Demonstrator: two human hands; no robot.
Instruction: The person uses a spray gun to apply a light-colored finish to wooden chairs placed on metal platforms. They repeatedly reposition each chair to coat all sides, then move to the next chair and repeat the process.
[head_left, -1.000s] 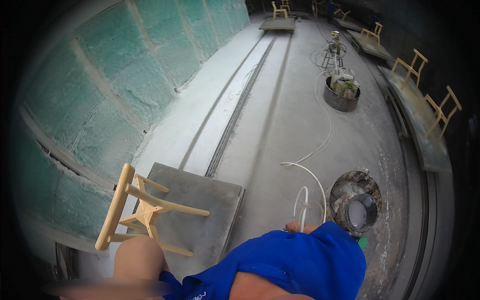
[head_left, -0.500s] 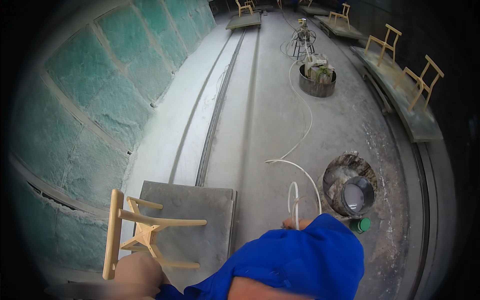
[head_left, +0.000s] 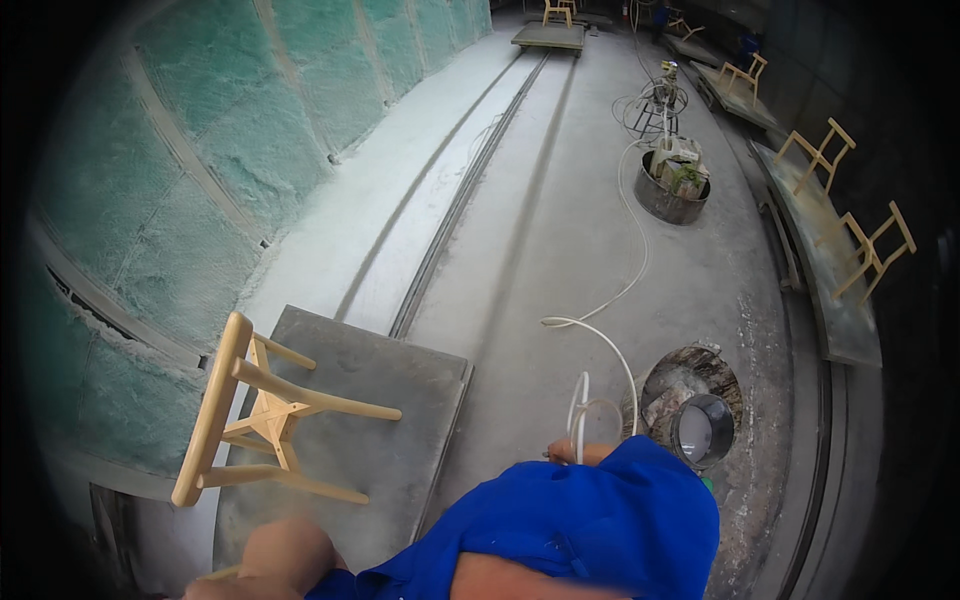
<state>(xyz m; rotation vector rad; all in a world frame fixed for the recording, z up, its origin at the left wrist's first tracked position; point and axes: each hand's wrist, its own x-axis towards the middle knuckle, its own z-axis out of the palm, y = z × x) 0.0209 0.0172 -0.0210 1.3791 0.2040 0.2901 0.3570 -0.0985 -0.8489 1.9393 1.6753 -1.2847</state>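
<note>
A pale wooden chair frame [head_left: 274, 415] without a seat stands on a grey board [head_left: 380, 370] at the lower left, its thick top rail [head_left: 212, 410] to the left and legs reaching right. Close to the lower edge is my left hand [head_left: 285, 560], blurred and partly cut off; a bit of pale wood [head_left: 222, 573] shows beside it, and its grip is hidden. My right hand [head_left: 565, 452] comes out past my blue sleeve [head_left: 600, 500], fingers curled round something mostly hidden. Loops of white hose [head_left: 578, 410] rise right beside that hand.
Right of my arm, a dark bucket [head_left: 705, 430] of pale liquid stands by a crusted round tub [head_left: 690, 375]. White hose [head_left: 640, 260] runs to a pump on a stand [head_left: 665, 90]. Chair frames [head_left: 870, 250] stand on low carts along floor rails. Wet green panels [head_left: 230, 110] line the left.
The whole view has tilted and shifted, so the far carts and pump sit lower and further right. The pale wood beside my left hand has come into view. My right hand stays by the hose.
</note>
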